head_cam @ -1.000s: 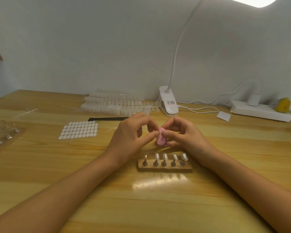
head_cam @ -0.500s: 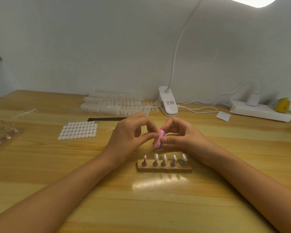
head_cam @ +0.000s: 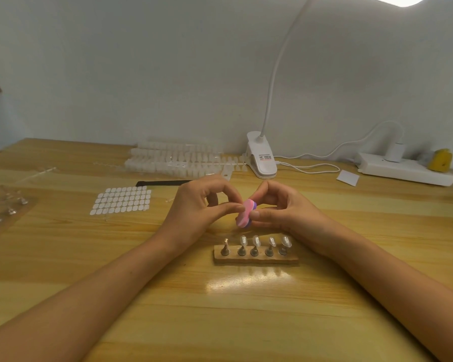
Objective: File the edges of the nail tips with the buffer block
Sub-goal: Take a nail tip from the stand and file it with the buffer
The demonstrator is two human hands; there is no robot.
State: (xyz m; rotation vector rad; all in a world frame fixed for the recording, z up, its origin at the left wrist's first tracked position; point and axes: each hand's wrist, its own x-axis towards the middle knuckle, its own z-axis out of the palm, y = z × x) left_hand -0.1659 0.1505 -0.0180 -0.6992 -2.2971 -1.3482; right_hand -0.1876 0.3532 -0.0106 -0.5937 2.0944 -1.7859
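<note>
Right hand (head_cam: 285,212) pinches pink-purple buffer block (head_cam: 246,214), held above table (head_cam: 246,322) just far of wooden stand (head_cam: 256,259) of nail tips (head_cam: 256,240) | left hand (head_cam: 194,207) pinches its left edge, any tip there hidden | block likely light, slightly spongy: hold by faces | tips thin, brittle

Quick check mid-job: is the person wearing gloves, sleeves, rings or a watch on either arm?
No. The left hand and right hand are bare, with no gloves and no rings that I can see. The left forearm and right forearm are uncovered to the frame edge: no sleeves, watch, bracelet or markings visible.
</note>
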